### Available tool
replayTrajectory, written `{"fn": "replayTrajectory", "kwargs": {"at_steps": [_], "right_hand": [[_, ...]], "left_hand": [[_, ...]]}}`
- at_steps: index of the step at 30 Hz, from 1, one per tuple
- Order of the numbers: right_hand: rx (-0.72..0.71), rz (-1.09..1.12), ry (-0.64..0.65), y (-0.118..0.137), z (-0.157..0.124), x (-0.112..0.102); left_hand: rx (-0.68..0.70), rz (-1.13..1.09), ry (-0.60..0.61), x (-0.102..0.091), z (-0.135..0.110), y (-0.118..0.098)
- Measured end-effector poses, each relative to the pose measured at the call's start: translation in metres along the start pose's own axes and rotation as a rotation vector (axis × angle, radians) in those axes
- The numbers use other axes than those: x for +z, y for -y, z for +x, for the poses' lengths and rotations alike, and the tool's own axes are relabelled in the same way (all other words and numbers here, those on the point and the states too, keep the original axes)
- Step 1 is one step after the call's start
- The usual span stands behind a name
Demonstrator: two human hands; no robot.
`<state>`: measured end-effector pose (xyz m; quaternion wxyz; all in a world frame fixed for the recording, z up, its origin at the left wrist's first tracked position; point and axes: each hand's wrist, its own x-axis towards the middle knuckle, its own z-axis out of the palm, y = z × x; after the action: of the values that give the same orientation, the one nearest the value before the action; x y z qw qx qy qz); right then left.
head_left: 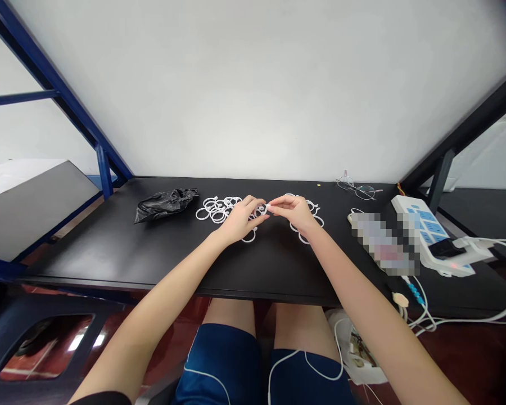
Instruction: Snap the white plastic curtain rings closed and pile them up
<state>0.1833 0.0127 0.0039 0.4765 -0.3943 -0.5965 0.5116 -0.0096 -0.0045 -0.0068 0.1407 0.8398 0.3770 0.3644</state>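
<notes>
Both hands meet over the middle of the black table (160, 253). Between the fingertips of my left hand (241, 218) is a small white ring (260, 210), held at its near side. My right hand (293, 210) pinches the same ring at its right edge, thumb and forefinger together. A pile of white rings (217, 209) with small knobs lies just left of my left hand. More white rings (315, 214) lie under and beside my right hand, partly hidden by it. One loose ring (248, 238) shows below my left fingers.
A crumpled black plastic bag (166, 205) lies at the left. At the right are eyeglasses (358, 189), a blurred phone (382, 244) with a cable, and a white power strip (432, 233). White cables (480, 319) hang over the table's front edge. A white wall stands behind.
</notes>
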Motion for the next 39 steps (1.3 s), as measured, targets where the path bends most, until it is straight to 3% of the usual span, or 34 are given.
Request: {"fn": "replayTrajectory", "kwargs": {"at_steps": [18, 39], "right_hand": [[-0.12, -0.076, 0.007, -0.008, 0.002, -0.003], [-0.121, -0.096, -0.007, -0.007, 0.002, 0.0]], "left_hand": [[0.0, -0.057, 0.045, 0.0, 0.0, 0.006], [-0.004, -0.012, 0.012, 0.001, 0.0, 0.008]]}}
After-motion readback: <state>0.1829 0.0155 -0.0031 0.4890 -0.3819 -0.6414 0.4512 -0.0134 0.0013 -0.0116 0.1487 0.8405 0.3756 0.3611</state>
